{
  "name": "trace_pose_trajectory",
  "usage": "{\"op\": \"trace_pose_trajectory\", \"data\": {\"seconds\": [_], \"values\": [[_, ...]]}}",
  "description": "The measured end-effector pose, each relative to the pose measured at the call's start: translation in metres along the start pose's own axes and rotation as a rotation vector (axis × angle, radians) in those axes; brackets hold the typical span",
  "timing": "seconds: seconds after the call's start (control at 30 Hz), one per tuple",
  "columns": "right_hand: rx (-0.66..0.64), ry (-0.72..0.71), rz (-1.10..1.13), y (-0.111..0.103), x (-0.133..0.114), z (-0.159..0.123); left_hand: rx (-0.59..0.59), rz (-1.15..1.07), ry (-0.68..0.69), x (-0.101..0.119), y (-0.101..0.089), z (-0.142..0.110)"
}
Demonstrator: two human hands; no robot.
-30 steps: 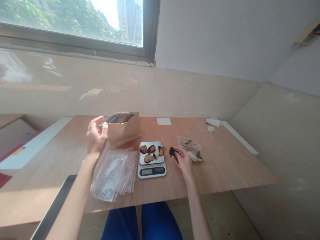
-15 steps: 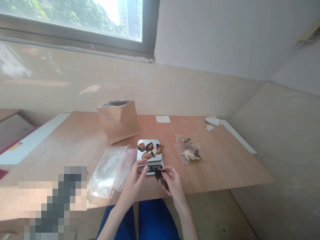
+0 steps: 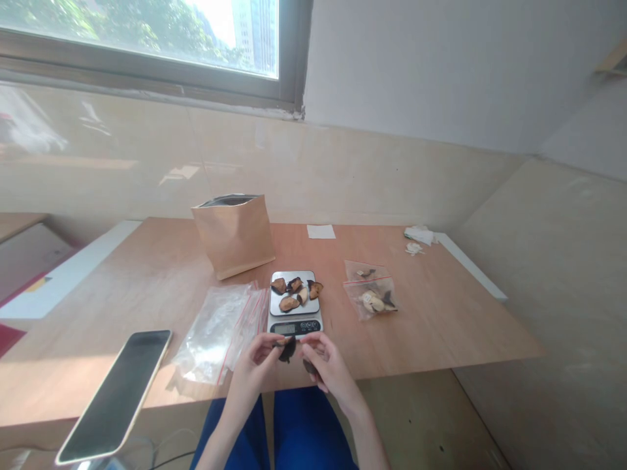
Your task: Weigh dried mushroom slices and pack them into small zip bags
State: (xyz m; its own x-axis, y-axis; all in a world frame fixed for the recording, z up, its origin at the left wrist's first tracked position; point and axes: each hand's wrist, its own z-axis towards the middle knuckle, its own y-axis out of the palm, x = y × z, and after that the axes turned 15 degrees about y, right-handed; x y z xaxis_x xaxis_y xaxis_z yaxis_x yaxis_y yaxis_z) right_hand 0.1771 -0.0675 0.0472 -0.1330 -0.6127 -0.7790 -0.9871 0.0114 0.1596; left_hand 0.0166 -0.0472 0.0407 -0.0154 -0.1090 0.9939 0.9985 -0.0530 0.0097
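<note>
My left hand [image 3: 258,360] and my right hand [image 3: 324,360] meet just in front of the kitchen scale [image 3: 295,305], at the table's near edge. Both pinch dark dried pieces: one piece [image 3: 287,349] shows between the fingertips, and another dark piece [image 3: 309,367] sits under my right fingers. Several brown dried slices [image 3: 296,293] lie on the scale's plate. An open brown paper pouch [image 3: 234,235] stands behind the scale. A pile of clear zip bags [image 3: 221,328] lies left of the scale.
Two filled zip bags [image 3: 373,297] lie right of the scale. A phone [image 3: 116,393] lies at the near left. A white paper slip [image 3: 321,231] and crumpled white scraps [image 3: 417,237] sit at the back of the wooden table [image 3: 441,320], under a window.
My left hand left the pouch and came down to meet my right hand, which carried the dark piece from beside the filled bags to the near edge. Both now grip dark pieces.
</note>
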Motion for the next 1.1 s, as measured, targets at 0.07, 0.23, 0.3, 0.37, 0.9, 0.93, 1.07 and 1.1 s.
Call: {"op": "trace_pose_trajectory", "data": {"seconds": [0.07,0.23,0.3,0.37,0.9,0.93,1.07,1.1], "values": [[0.083,-0.006,0.077,-0.005,-0.002,0.005,0.136,-0.014,-0.072,0.001,-0.007,0.003],[0.149,-0.109,0.367,-0.014,-0.011,0.022,0.269,-0.094,-0.196,0.000,-0.018,0.006],[0.120,-0.088,0.502,-0.012,-0.017,0.028,0.274,-0.124,-0.204,0.001,-0.017,0.004],[0.095,-0.022,0.615,-0.009,-0.024,0.033,0.280,-0.157,-0.214,0.005,-0.014,0.001],[0.330,-0.372,-0.173,-0.002,-0.035,0.051,0.256,-0.167,-0.229,0.018,-0.009,-0.007],[0.381,-0.435,-0.309,-0.001,-0.038,0.053,0.248,-0.162,-0.224,0.018,-0.008,-0.009],[0.523,-0.504,-0.792,0.000,-0.055,0.058,0.190,-0.170,-0.221,0.016,-0.004,-0.016],[0.546,-0.497,-0.884,0.000,-0.058,0.059,0.176,-0.176,-0.225,0.015,-0.003,-0.018]]}}
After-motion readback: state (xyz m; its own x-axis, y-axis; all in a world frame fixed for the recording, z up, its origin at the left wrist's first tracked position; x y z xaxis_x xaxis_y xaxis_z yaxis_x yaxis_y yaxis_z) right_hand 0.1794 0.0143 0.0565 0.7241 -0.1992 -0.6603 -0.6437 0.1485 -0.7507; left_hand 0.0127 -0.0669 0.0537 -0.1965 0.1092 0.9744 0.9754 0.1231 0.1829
